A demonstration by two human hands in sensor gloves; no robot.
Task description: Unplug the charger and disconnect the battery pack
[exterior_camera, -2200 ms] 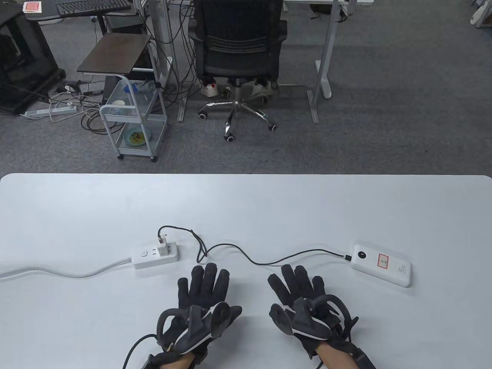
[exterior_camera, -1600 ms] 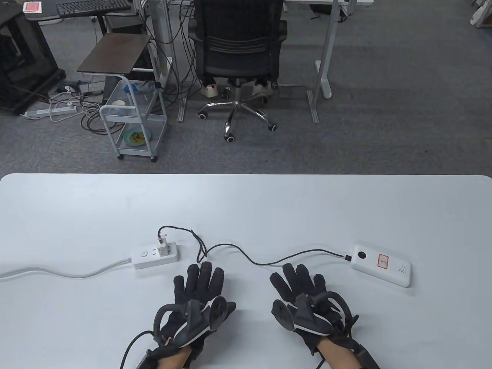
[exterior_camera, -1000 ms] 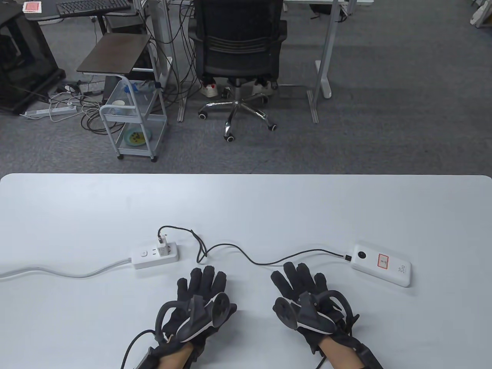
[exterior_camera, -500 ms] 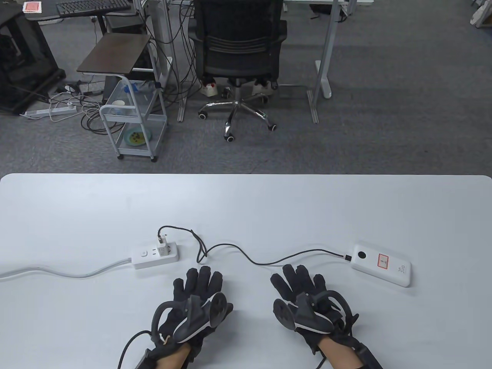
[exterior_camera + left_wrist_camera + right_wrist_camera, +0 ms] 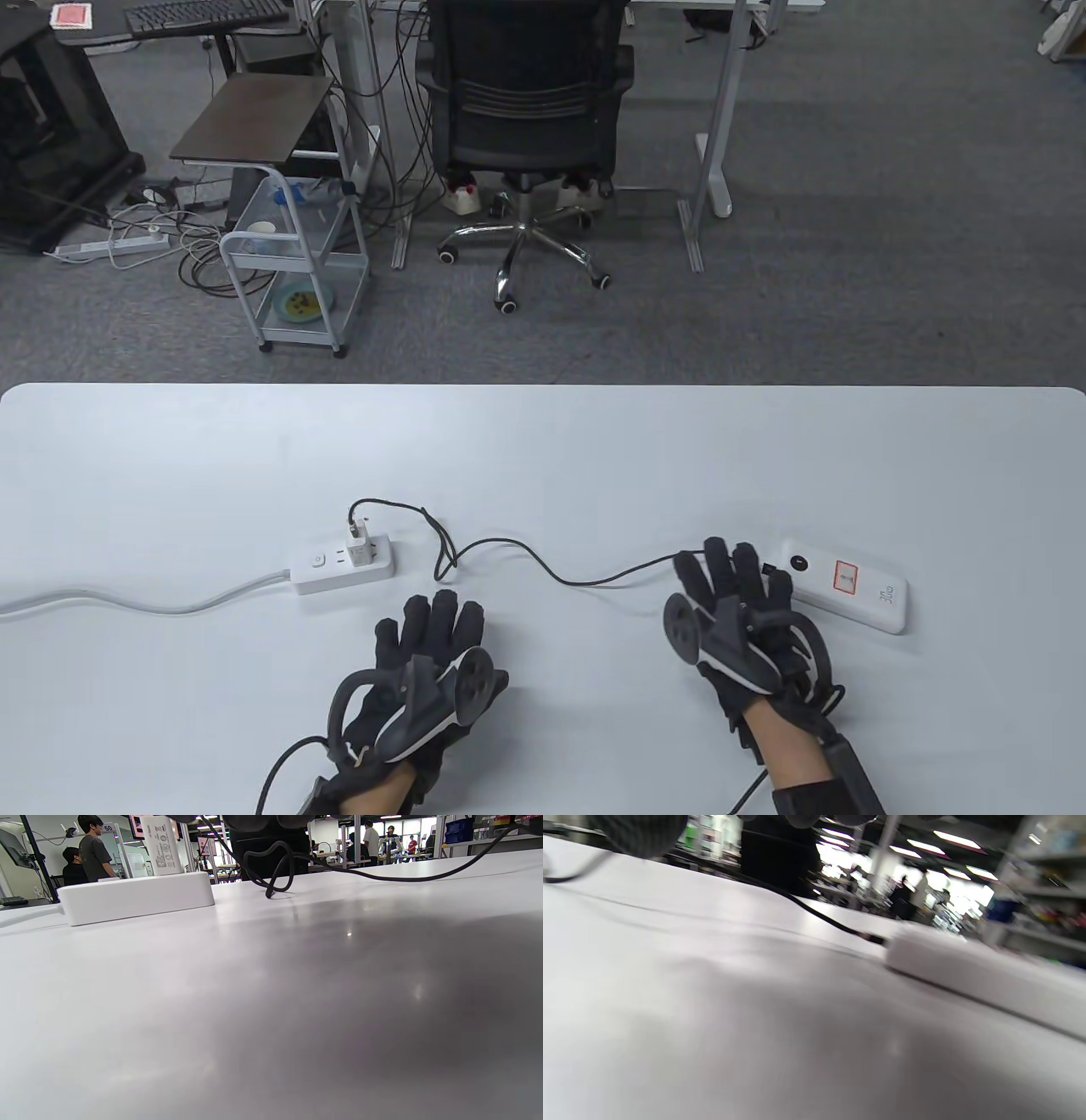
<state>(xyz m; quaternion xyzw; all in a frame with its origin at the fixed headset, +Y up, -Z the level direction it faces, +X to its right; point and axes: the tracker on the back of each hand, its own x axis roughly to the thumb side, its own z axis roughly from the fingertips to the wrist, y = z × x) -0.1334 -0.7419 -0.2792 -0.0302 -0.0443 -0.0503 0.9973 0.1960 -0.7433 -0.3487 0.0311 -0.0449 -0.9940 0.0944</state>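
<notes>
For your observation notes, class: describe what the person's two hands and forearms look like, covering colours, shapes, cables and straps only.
Both the left hand and the right hand wear dark grey to black fabric gloves covering all fingers. Each back carries a dark tracker with a round disc, a ring-shaped loop and a pale stripe. A black cable trails from each wrist. Bare skin shows at both wrists; the right forearm has a black strap.
</notes>
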